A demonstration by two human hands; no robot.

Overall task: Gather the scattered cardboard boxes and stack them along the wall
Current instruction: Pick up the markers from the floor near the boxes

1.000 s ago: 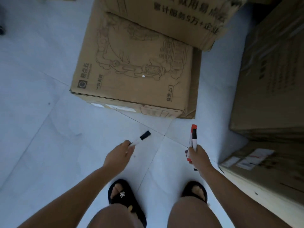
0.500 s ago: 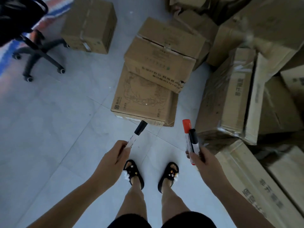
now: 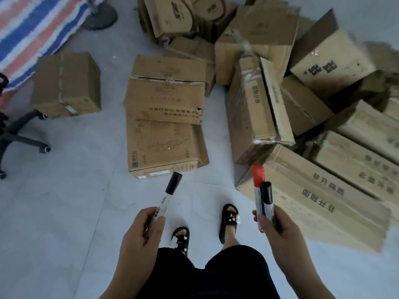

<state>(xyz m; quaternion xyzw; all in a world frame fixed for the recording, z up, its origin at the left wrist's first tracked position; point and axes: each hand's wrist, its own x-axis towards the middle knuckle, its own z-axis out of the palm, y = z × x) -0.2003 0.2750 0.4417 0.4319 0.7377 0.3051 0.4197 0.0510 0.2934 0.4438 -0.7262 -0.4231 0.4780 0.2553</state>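
Both hands are occupied, no box in hand yet. Left hand grips a black-capped marker, cap pointing away from the body. Right hand grips two markers together: a red-capped marker and a second black-capped one.

Landmark: the flat printed box lying on the tiled floor just ahead of the feet.
- A taped box rests on its far end, overlapping it.
- A lone sealed box sits well to its left, apart from the rest, near an office chair base.
- A tall box stands close on its right, leaning into a loose pile.
- Long flat boxes lie right of that, nearest the right hand.
- Further boxes lie heaped behind it, toward the wall.

Judgement: this looks like the survey or start stage, with gathering not begun. The next move calls for freeing the hands, since markers block a two-handed lift. Then take the lone sealed box first; it's the real outlier. The pile on the right is unstable, so pull from the top, not the base.
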